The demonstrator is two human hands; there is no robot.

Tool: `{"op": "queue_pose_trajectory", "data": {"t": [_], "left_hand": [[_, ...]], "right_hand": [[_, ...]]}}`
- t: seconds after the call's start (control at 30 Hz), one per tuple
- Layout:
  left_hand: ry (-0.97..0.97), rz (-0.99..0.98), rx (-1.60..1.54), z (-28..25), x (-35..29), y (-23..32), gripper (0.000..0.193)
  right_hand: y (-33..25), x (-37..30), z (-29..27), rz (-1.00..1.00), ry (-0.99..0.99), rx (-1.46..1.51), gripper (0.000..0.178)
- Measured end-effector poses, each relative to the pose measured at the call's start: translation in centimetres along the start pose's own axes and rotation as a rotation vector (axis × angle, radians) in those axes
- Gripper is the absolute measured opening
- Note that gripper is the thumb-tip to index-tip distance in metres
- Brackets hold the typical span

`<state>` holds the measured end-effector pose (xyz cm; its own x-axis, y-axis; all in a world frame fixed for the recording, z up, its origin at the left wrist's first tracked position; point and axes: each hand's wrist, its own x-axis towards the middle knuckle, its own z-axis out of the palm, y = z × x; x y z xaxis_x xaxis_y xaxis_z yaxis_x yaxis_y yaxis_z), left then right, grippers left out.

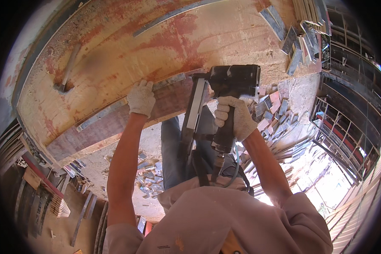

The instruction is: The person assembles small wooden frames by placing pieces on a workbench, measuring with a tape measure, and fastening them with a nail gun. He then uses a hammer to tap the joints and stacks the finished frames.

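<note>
A black pneumatic nail gun with a long magazine is in my gloved right hand, its fingers wrapped round the grip. An air hose joins the grip's lower end. The gun's nose is close to the right end of a narrow wooden strip; whether they touch, I cannot tell. My gloved left hand grips this strip at its middle, fingers bent over it. Under the strip, along the table's near edge, lies a reddish-brown board.
On the stained wooden worktable lie a hammer at the left and a long thin strip at the far side. Short wood pieces sit at the right corner. Offcuts litter the floor. A metal frame stands at the right.
</note>
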<state>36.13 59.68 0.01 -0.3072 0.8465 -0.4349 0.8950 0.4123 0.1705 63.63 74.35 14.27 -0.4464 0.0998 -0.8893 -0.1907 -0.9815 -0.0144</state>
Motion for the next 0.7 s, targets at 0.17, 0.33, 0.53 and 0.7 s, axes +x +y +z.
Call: {"op": "queue_pose_trajectory", "data": {"t": [0.17,0.33,0.53,0.7], "left_hand": [[-0.113,0.051,0.045,0.1,0.3,-0.6,0.044],[-0.119,0.097,0.083,0.0,0.4,-0.6,0.043],[-0.004,0.184,0.023,0.1,-0.1,-1.2,0.037],[-0.043,0.186,0.030,0.0,0.0,-1.3,0.039]], "right_hand": [[0.5,0.2,1.1,-0.006,0.098,-0.025,0.031],[0.5,0.2,2.1,-0.025,0.130,-0.065,0.031],[1.3,1.0,0.9,0.009,0.027,0.079,0.026],[1.3,0.9,1.3,-0.038,0.135,0.069,0.032]]}}
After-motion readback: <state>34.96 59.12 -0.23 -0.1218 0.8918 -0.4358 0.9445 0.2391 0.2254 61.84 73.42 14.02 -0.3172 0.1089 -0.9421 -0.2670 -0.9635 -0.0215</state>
